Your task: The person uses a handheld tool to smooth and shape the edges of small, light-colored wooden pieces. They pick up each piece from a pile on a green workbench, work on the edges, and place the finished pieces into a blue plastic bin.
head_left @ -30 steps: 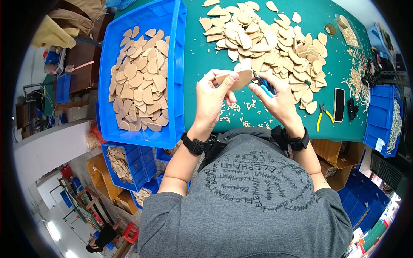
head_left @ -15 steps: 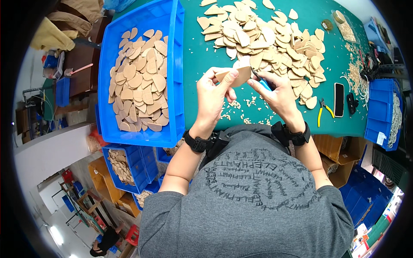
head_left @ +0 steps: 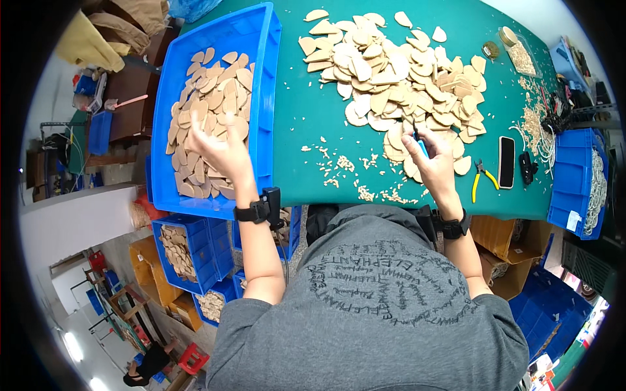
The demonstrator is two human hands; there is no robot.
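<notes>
My left hand [head_left: 223, 154] is over the blue bin [head_left: 263, 104], its fingers spread apart and nothing visible in them. Beneath it, the bin holds a heap of flat tan half-round wooden pieces [head_left: 210, 88]. On the green table, my right hand [head_left: 438, 168] grips a small blue-handled hand tool [head_left: 422, 146]. Its dark tip points away from me, and its exact kind is partly hidden by the fingers. That tip is at the near edge of a large pile of similar wooden pieces [head_left: 385, 68].
Small wood bits [head_left: 342, 163] litter the green table [head_left: 297, 130]. To the right lie yellow-handled pliers [head_left: 484, 177], a phone [head_left: 506, 163] and a clear container [head_left: 520, 57]. A blue crate [head_left: 572, 174] stands at the right edge. More blue bins [head_left: 212, 251] sit below the table's left.
My left hand has moved left from the table to over the bin, and the wooden piece it held has left its fingers. My right hand has shifted slightly right and down, keeping the tool.
</notes>
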